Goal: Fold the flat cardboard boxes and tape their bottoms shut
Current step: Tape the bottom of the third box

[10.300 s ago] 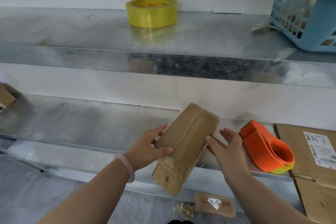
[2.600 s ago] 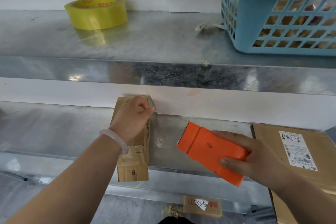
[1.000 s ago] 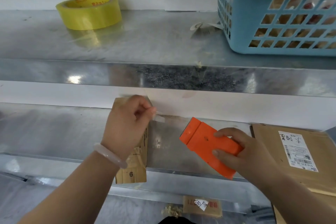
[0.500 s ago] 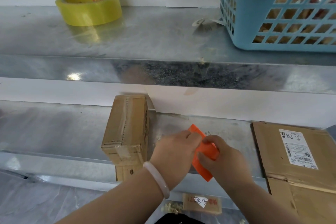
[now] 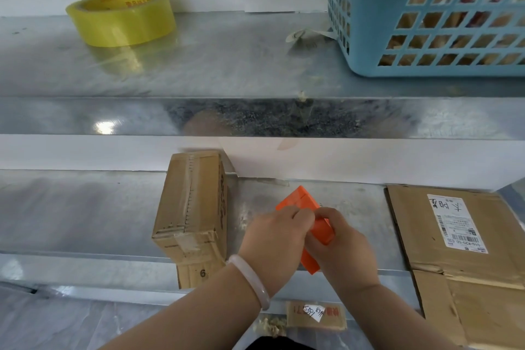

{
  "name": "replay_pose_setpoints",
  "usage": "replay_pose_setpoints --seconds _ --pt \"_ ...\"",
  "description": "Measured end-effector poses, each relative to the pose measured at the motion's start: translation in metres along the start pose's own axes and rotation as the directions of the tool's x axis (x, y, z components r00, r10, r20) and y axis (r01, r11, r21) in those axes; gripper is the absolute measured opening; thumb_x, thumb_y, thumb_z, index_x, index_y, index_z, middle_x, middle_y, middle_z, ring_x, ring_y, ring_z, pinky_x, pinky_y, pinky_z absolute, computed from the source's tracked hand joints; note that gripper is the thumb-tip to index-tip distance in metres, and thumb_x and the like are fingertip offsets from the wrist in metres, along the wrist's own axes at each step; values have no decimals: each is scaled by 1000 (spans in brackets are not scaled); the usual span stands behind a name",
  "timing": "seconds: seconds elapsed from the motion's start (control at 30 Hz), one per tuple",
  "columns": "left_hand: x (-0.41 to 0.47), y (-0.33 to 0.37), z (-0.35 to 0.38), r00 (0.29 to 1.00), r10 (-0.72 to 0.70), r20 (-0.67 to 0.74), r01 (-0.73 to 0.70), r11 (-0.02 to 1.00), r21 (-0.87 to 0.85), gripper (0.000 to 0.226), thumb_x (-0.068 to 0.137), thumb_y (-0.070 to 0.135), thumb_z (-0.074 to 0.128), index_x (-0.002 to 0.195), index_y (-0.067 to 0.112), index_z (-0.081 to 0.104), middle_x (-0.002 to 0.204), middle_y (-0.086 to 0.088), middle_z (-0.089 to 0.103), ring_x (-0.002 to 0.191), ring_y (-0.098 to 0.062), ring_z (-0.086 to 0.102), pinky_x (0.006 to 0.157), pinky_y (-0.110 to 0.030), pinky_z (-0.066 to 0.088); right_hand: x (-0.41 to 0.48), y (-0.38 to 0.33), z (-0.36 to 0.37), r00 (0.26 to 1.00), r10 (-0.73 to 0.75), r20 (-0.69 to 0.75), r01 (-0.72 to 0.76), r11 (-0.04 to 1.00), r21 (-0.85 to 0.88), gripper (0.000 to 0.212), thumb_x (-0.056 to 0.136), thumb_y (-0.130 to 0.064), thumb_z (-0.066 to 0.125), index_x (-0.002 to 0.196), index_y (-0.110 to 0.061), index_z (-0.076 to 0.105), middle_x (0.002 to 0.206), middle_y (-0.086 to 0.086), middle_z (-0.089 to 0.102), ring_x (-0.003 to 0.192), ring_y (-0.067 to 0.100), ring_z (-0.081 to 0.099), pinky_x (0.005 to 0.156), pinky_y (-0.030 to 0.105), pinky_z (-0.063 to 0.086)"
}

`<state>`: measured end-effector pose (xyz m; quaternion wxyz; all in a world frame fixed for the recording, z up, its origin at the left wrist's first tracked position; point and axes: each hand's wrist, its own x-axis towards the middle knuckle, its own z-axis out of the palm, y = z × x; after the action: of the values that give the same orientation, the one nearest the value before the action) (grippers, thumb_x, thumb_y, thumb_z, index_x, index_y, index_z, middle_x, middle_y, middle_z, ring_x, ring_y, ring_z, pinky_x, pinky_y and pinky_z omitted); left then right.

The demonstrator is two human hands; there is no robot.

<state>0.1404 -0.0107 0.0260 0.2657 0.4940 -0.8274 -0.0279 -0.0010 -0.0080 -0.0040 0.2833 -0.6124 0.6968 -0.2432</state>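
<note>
Cardboard box: folded up and lying on the lower shelf, left of both hands and not touched by either. Its far end is at the white back wall and its near end is at the shelf's front edge. Clear tape runs along the top seam and down over the near end. A flap marked "6" hangs below the shelf edge.

Tape dispenser: orange, held above the lower shelf just right of the box, tilted with its far tip up and to the left.

Right hand: fingers curled round the dispenser body from the right, clamped on it.

Left hand: fingers curled in against the dispenser's upper face beside the right thumb. It looks like a pinch at the tape end, but the fingers hide the tape itself. There is a pale bracelet on this wrist.

Flat cardboard: unfolded sheet lying at the right end of the lower shelf, with a white shipping label facing up.

Upper shelf: a yellow tape roll lies flat at the left. A blue basket stands at the right, with a paper scrap just beside its left wall.
</note>
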Motion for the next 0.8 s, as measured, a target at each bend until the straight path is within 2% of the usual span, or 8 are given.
replay_pose_setpoints --seconds 0.17,0.33,0.43,0.5,0.67,0.73,0.8 --pt "-1 -1 -2 1000 4 12 -5 1000 23 23 68 10 74 71 18 53 56 6 50 39 -13 44 36 -19 34 1 5 3 1000 -4 2 4 1000 -2 29 82 -50 60 109 -45 50 81 -15 64 74 11 62 69 33 55" --pt "0 -2 -4 1000 -7 -8 7 999 45 9 74 16 58 67 19 52 55 6 49 38 -14 43 41 -18 25 3 5 5 1000 -3 -8 3 1000 12 24 83 -51 60 102 -50 46 80 -16 63 75 11 63 70 36 57" --pt "-1 -2 -3 1000 -16 3 16 999 47 15 78 26 43 68 20 52 55 7 50 38 -12 45 40 -18 27 5 4 7 1000 -1 -5 1 1000 8 24 83 -54 58 100 -52 41 81 -19 60 77 11 62 72 36 58" --pt "-2 -2 -1 1000 -28 2 28 999 39 17 79 29 42 69 20 52 56 8 52 38 -11 47 39 -18 29 5 5 7 1000 -5 0 5 1000 14 24 84 -56 57 102 -51 41 80 -22 56 75 9 61 70 34 58" --pt "-5 1 -3 996 -41 77 43 999 -20 13 80 22 66 75 18 55 62 4 58 45 -14 51 45 -21 34 8 7 8 1000 5 19 -6 1000 17 25 85 -58 57 103 -51 41 80 -23 55 72 4 59 68 30 58" --pt "-2 -1 -3 991 -65 115 66 998 -3 11 89 22 58 79 17 55 67 4 55 51 -13 47 51 -24 37 8 6 9 1000 6 20 -6 1000 20 24 85 -57 57 103 -51 41 79 -24 54 72 4 59 68 30 58" --pt "-1 -4 -3 994 -77 80 78 997 -1 15 91 24 49 78 18 54 66 5 55 51 -10 42 50 -25 38 9 6 11 1000 -2 13 2 1000 29 23 86 -55 57 103 -49 43 79 -23 56 72 5 60 67 30 58"
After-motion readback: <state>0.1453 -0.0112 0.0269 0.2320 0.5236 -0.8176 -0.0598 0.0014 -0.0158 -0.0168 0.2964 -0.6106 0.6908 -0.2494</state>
